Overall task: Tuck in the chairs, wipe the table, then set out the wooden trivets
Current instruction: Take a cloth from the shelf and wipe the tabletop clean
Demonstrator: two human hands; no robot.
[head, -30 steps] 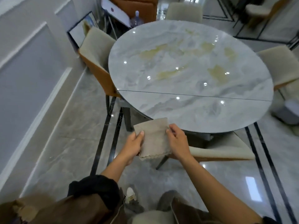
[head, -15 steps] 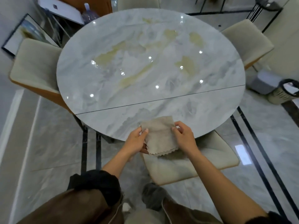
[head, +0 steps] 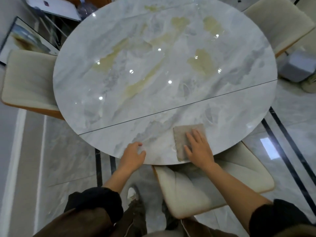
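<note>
Head view: right grip (head: pixel 199 149) flat on napped cloth (head: pixel 183 139), left grip (head: pixel 134 155) loose on glossy marble table (head: pixel 153 65)

The table (head: pixel 222 108) runs out past the top edge, and its base is hidden beneath the top, which also covers part of the near chair (head: pixel 213 185) and the inner side of the left chair (head: pixel 29 79). The right hand (head: pixel 199 150) covers the right part of the cloth (head: pixel 183 139). The framed picture (head: pixel 25 36) is blurred and cut by the left edge; the far chair (head: pixel 277 21) and grey box (head: pixel 301 67) are cut off on the right.
</note>
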